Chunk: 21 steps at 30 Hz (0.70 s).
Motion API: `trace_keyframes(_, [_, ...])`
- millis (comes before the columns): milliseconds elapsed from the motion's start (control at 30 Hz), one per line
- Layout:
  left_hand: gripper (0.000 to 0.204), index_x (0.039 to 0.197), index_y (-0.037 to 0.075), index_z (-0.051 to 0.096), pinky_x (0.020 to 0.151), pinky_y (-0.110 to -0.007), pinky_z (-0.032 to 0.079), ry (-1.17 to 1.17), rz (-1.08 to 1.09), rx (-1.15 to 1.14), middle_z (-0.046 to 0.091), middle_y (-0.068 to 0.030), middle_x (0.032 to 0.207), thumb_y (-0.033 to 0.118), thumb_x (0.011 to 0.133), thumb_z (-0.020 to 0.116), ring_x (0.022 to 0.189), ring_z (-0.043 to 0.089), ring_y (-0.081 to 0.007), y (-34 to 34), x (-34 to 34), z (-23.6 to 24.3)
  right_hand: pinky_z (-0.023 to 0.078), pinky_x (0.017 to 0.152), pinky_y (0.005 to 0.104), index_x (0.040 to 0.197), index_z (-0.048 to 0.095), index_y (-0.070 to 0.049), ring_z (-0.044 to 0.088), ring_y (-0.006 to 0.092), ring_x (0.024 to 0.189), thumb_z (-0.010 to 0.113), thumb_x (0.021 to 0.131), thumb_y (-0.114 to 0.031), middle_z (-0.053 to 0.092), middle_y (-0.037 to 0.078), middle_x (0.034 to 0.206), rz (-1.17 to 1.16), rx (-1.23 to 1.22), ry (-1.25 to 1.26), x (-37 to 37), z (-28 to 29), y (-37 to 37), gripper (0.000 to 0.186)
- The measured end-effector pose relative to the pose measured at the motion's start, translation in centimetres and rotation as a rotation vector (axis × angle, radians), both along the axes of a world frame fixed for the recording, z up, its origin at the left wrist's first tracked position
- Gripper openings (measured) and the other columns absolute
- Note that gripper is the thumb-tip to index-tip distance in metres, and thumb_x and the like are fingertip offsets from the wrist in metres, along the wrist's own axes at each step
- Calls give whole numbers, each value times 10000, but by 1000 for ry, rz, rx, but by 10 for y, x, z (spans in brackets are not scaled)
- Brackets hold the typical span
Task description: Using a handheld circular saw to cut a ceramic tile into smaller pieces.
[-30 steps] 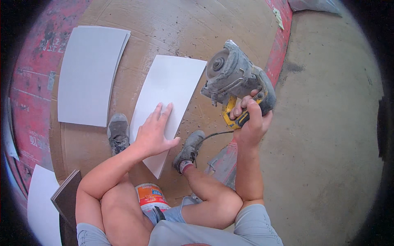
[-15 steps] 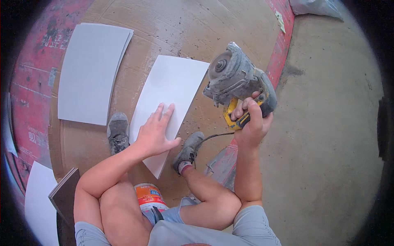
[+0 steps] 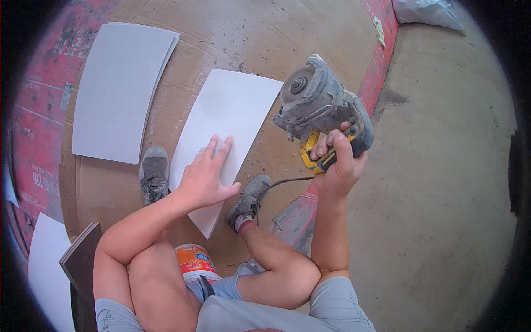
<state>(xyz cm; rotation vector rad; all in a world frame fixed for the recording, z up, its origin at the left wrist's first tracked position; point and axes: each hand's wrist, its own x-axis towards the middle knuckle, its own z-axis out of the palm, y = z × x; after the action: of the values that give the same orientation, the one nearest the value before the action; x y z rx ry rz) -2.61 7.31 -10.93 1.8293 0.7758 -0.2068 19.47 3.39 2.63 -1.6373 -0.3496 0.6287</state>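
Note:
A white tile (image 3: 235, 105) lies on brown cardboard between my shoes, its near end cut to a slant. On its face rests my left hand (image 3: 207, 176), palm down with the fingers spread. My right hand (image 3: 340, 162) grips the yellow and black handle of a dusty circular saw (image 3: 321, 102), held up at the right of the tile. The saw's round blade (image 3: 298, 84) faces upward and its cord runs from the handle down behind my right shoe. Whether the blade turns I cannot tell.
Left of the tile lies a stack of white tiles (image 3: 124, 91). Dark-edged boards (image 3: 80, 254) and another white sheet (image 3: 50, 271) stand at the lower left. An orange and white bucket (image 3: 196, 261) is under me. Cardboard (image 3: 265, 33) with debris covers red boards; concrete floor (image 3: 437, 166) lies rightward.
The whole view has shifted slightly, so the floor things sit a little further left and higher. Both hands keep their places on the tile and the saw.

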Motion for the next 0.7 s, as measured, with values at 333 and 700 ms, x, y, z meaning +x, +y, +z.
trace_keyframes(333, [1129,1631,119,187,1118,-494,435,5,-6,1,270,-359,1586,443,741,801,1370,456,-500,-7,-3,0,492,522,364,1109,564,-31,555,161,566,593,922,-3,560,62,713,16,19,23,-1,0,-3,191])
trace_keyframes(700, [1104,1627,132,195,1039,-551,494,-41,20,41,286,-354,1575,460,753,784,1329,477,-527,-13,-12,-14,489,532,364,1127,567,-36,553,160,587,602,926,-14,563,60,734,22,15,48,-8,-10,-7,205])
